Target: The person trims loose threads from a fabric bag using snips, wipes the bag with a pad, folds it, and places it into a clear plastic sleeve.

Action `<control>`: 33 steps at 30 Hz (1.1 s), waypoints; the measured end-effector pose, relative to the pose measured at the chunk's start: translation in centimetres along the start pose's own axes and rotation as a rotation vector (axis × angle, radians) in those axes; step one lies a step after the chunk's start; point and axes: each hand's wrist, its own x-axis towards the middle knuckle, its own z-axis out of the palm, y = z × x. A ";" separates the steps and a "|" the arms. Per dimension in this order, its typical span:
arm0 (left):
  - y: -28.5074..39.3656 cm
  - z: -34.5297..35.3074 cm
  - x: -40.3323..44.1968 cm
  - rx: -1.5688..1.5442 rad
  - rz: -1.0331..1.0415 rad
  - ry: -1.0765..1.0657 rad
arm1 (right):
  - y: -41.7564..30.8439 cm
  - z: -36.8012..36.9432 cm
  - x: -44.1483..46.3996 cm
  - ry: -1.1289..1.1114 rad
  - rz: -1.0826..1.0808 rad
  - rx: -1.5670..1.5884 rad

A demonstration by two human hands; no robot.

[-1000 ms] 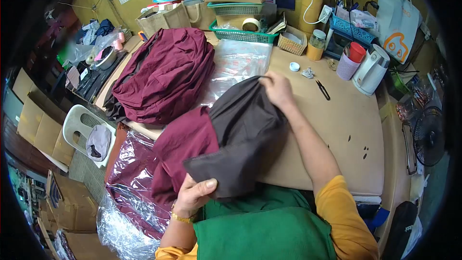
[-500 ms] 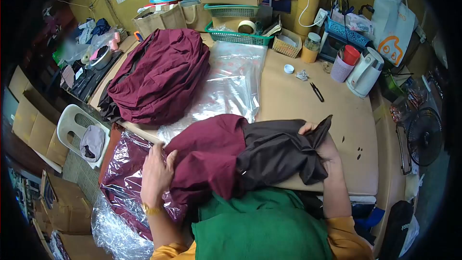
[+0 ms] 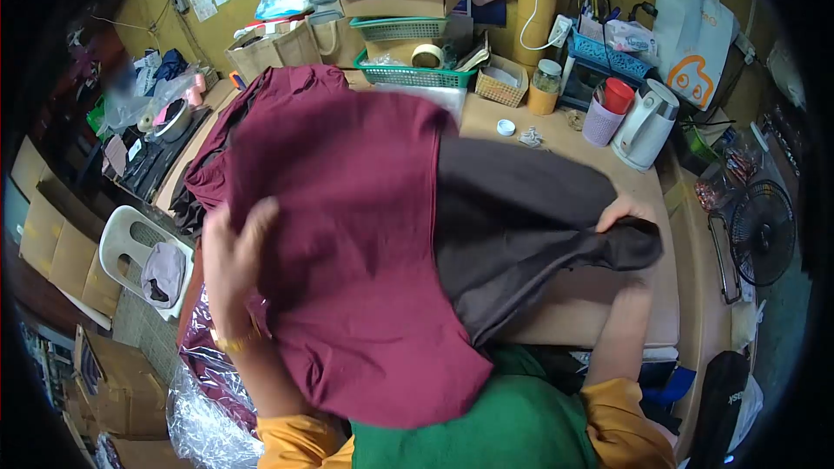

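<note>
A large maroon cloth [image 3: 365,252] with a dark grey section [image 3: 512,226] is spread in the air over the table's front part, its left side blurred. My right hand [image 3: 627,213] grips the dark end at the right, fingers wrapped round bunched fabric. At the left edge of the maroon part is my left hand [image 3: 234,252], thumb and fingers apart, smeared by motion and touching or very near the cloth. Behind the raised cloth lies a maroon garment pile [image 3: 208,174], partly covered.
A white kettle [image 3: 645,126], a lilac cup [image 3: 601,122], a jar [image 3: 546,87] and a white cap [image 3: 506,128] stand at the back right. Green baskets [image 3: 417,76] are at the back. Plastic-wrapped maroon cloth [image 3: 204,356] hangs at the lower left, near a white chair [image 3: 122,239].
The cloth has gone from bunched to widely spread, its maroon part now covering the clear plastic sheets and scissors. My left hand has moved left and up, my right hand further right with the dark end.
</note>
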 end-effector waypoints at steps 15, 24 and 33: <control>-5.7 24.4 -0.7 0.420 0.124 -0.396 | 9.5 4.4 -3.5 0.336 0.172 -0.698; -3.0 23.8 1.9 0.751 0.081 -0.701 | 14.7 3.7 -4.1 0.425 0.248 -0.274; 1.9 17.9 -0.5 -0.246 0.269 -0.302 | 14.3 13.6 0.8 -0.089 -0.015 -0.089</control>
